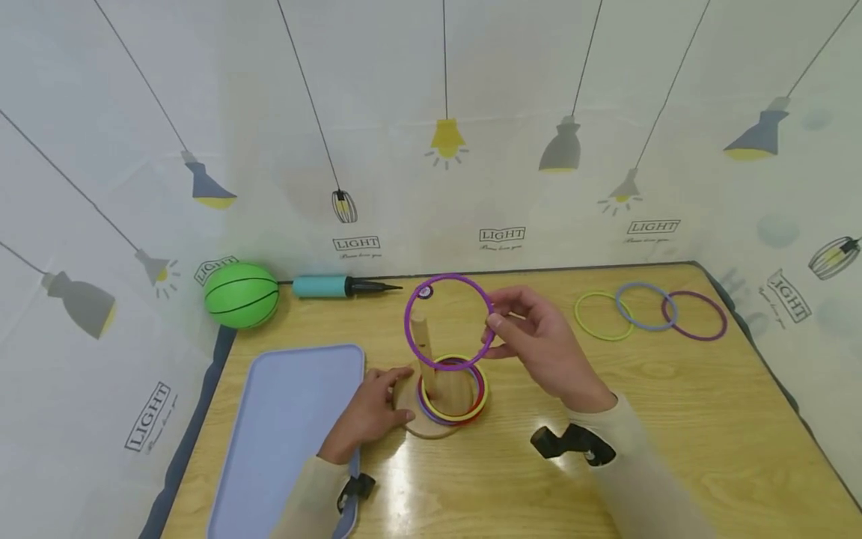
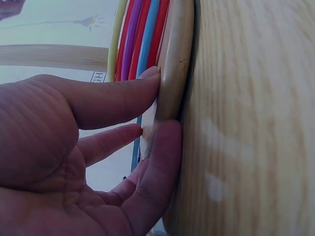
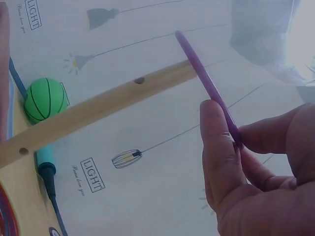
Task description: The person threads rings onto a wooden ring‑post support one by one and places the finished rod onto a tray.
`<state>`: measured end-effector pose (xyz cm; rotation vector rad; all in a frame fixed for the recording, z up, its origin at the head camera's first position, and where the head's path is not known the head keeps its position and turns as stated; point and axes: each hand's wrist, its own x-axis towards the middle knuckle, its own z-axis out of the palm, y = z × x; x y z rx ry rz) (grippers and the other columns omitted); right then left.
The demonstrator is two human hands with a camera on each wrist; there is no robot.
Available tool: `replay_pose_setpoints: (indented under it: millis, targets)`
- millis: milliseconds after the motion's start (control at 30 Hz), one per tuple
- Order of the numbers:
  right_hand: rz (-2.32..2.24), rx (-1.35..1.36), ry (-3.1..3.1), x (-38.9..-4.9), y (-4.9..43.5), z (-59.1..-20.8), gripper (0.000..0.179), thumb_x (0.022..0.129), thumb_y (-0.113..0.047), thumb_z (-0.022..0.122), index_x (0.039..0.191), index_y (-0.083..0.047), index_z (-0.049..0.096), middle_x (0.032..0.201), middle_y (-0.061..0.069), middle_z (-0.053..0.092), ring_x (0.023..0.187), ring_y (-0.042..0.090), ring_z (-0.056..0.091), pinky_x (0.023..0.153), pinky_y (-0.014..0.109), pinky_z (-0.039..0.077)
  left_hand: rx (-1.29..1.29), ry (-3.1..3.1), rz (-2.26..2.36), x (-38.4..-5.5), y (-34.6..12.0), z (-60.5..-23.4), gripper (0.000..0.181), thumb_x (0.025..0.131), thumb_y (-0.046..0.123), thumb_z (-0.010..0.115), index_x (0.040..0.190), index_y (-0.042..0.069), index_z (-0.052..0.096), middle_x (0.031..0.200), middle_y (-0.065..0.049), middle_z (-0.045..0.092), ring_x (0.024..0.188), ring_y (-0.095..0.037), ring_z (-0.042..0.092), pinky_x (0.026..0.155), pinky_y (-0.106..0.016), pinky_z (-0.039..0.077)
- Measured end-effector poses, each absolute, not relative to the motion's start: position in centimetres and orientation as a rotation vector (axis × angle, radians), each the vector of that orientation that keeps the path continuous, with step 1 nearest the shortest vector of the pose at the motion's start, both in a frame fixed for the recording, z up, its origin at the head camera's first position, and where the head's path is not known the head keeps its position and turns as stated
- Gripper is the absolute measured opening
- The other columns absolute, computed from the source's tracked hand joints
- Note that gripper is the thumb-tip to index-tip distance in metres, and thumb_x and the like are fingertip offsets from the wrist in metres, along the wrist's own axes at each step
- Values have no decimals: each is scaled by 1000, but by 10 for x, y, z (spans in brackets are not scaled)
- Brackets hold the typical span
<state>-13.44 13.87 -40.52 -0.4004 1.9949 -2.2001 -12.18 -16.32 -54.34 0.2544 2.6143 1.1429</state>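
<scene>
If the purple ring (image 3: 209,89) tilts in the right hand (image 1: 539,344), it could snag on the nearby post (image 3: 106,106), left of that hand, and jolt the base (image 2: 177,54). Right thumb and fingers clamp the ring's edge, while the left hand (image 1: 373,406), thumb and fingertips apart, holds the base's rim beside stacked rings (image 2: 142,39).

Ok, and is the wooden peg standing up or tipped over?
Upright: the wooden peg rises from its round base, which lies flat on the table, with the left hand holding its rim.
</scene>
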Motion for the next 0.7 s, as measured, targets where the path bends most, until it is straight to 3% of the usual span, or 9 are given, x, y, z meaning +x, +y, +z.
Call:
replay_pose_setpoints:
  millis: [200,333,500,700]
  targets:
    - [-2129,-344,1950,-140,124,-427,27,107,-6,59,132,3,56,105,9,58,85,16,72,80,55,62,254,2608,1158,-122,-164,-543,70,83,14,90,148,13,63,124,-19,52,97,-23,58,85,-39,49]
    - [-2095,-257,1923,-141,126,-448,28,107,-6,59,133,6,56,105,10,57,90,19,72,81,52,63,257,2604,1152,-121,-162,-544,71,83,13,90,148,11,62,123,-19,52,98,-24,58,86,-40,50]
    - [-2033,-178,1941,-143,133,-474,31,107,-8,61,135,5,56,107,10,57,94,20,72,86,56,61,227,2588,1162,-121,-161,-544,74,82,13,90,150,15,61,124,-18,51,99,-24,57,85,-39,49]
    - [-1983,-99,1938,-141,141,-502,36,107,-8,61,138,8,55,107,11,58,92,18,70,82,48,64,265,2583,1183,-122,-162,-545,77,79,14,93,149,14,61,121,-19,51,94,-23,54,80,-37,46]
